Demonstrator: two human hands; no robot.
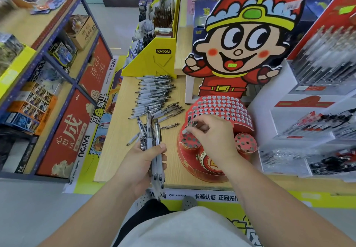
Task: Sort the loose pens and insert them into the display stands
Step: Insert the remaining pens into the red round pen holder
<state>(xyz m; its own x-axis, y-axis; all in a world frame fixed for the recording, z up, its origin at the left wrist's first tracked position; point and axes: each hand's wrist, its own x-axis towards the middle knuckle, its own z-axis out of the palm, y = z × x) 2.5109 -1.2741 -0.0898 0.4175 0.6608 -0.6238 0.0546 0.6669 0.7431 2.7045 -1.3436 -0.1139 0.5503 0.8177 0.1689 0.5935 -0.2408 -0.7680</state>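
A red display stand (221, 106) full of round holes sits on the wooden table (119, 150) below a cartoon figure. Two small round holders, one (189, 142) at its left and one (245, 143) at its right, stand at its front. My left hand (140, 162) grips a bundle of several clear pens (154, 140), tips pointing toward me. My right hand (210, 133) pinches one pen (192, 124) upright over the left holder and the lower holes. Many loose pens (154, 96) lie in a row on the table farther back.
A yellow card display box (154, 57) stands behind the loose pens. White tiered racks of packaged pens (312, 127) fill the right side. Blue shelving with boxes (48, 73) runs along the left. The cartoon cut-out (240, 44) rises behind the stand.
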